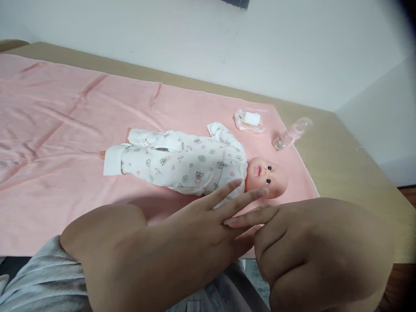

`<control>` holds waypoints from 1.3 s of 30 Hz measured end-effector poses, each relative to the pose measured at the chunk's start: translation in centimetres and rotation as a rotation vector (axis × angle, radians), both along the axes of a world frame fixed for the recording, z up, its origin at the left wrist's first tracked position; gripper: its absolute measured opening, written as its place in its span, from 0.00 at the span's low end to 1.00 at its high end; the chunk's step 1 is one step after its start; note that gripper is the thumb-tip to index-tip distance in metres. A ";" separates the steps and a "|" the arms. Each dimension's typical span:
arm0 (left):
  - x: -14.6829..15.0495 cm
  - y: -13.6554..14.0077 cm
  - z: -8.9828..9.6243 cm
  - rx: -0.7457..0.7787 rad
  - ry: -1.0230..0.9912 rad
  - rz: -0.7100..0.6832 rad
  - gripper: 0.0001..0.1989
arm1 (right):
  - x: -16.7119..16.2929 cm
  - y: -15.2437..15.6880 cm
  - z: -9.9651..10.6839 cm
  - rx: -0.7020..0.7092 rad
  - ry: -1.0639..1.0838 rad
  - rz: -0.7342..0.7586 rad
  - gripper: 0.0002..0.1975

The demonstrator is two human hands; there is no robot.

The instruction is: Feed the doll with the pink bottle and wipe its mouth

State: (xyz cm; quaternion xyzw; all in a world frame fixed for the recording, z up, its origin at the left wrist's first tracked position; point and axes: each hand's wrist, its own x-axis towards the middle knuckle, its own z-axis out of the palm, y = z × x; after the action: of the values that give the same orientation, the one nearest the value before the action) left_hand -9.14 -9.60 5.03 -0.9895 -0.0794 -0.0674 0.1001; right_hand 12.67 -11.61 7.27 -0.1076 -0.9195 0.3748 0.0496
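Note:
My left hand (224,212) reaches in from the lower left, palm down. Its fingers are stretched out and spread, and the fingertips overlap the view of the doll's neck and shoulder. From the right, my right hand (302,247) meets it. Its index finger lies across the back of my left hand, the other fingers are curled, and my left thumb runs in under them. A baby doll (195,160) in a white patterned suit lies on its back beyond the hands, head to the right. Whether my left fingertips touch it, I cannot tell.
A pink cloth (58,117) with creases covers most of the tan table (344,173). Past the doll's head, a clear baby bottle (292,133) lies on its side at the cloth's edge. A small plastic packet with white pieces (251,120) is beside it. A white wall stands behind.

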 end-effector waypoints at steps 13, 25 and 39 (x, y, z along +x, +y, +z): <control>-0.5 0.0 -0.4 0.055 0.008 0.016 0.29 | 3.5 0.2 2.7 0.130 -0.021 -0.053 0.10; -0.5 0.0 -0.1 0.005 0.040 -0.010 0.28 | 3.1 1.0 3.2 0.189 0.052 -0.281 0.10; -0.5 -0.2 0.0 0.088 0.035 -0.046 0.31 | 0.6 1.1 3.5 0.254 -0.159 -0.674 0.12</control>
State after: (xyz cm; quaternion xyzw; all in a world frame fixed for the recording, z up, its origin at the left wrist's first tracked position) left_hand -9.67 -9.82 4.99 -0.9868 -0.0517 -0.0558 0.1432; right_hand 13.26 -10.47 10.74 -0.4264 -0.8726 0.2107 0.1115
